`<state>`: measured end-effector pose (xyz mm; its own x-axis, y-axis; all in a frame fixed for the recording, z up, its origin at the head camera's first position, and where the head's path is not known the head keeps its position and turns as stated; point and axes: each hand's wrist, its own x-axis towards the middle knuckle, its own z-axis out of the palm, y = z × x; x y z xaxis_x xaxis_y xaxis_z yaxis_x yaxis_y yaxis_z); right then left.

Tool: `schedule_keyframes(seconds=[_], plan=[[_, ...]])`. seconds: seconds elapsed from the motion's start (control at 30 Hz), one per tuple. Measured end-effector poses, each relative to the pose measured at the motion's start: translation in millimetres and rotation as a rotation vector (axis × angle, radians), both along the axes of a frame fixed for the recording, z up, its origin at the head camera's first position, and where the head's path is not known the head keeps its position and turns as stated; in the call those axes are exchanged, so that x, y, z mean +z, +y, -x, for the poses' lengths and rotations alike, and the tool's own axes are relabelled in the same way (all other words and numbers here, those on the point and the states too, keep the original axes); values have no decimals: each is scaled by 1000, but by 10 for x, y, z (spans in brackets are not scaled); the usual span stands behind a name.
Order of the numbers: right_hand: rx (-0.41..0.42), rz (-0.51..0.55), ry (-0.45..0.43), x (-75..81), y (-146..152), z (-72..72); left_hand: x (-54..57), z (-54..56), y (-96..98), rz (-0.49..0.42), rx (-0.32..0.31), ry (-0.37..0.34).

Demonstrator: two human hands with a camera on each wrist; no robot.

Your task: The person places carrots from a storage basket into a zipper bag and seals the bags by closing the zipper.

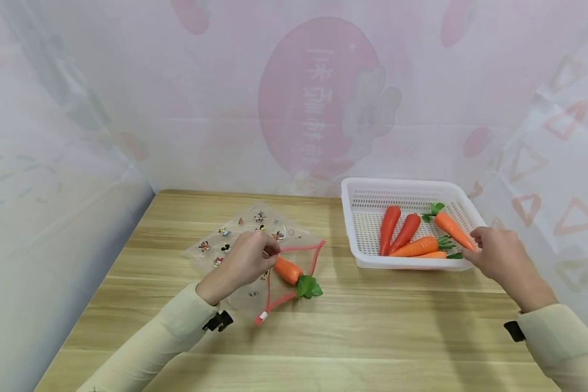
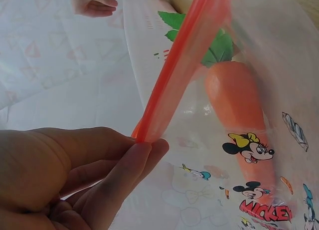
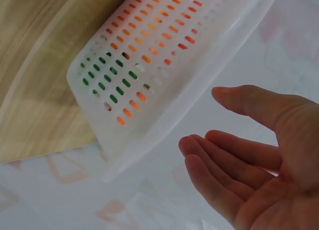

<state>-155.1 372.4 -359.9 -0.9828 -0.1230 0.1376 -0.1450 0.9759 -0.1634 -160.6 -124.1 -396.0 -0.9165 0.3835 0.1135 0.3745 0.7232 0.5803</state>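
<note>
The clear printed bag (image 1: 240, 224) lies on the wooden table (image 1: 353, 332), left of the basket, mouth open. It contains one carrot (image 1: 287, 270); the green leaves (image 1: 308, 287) are at the mouth. The left hand (image 1: 245, 258) pinches the red zip edge (image 2: 169, 80) between thumb and fingers. The white basket (image 1: 411, 263) contains two long red vegetables (image 1: 390, 226) and three orange carrots, one of which (image 1: 453, 227) leans towards the right rim. The right hand (image 1: 502, 258) is beside that rim, thumb and fingers spread apart, gripping nothing.
</note>
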Motion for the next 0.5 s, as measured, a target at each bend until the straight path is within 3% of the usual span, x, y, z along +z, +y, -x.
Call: schedule_keyframes(seconds=[0.33,0.5], plan=[[-45,-1,-99,-116,137,218,-7,8,4,5,2,-2],[-69,-14,-96,-197,192,312,-12,9,5,3,1,-10]])
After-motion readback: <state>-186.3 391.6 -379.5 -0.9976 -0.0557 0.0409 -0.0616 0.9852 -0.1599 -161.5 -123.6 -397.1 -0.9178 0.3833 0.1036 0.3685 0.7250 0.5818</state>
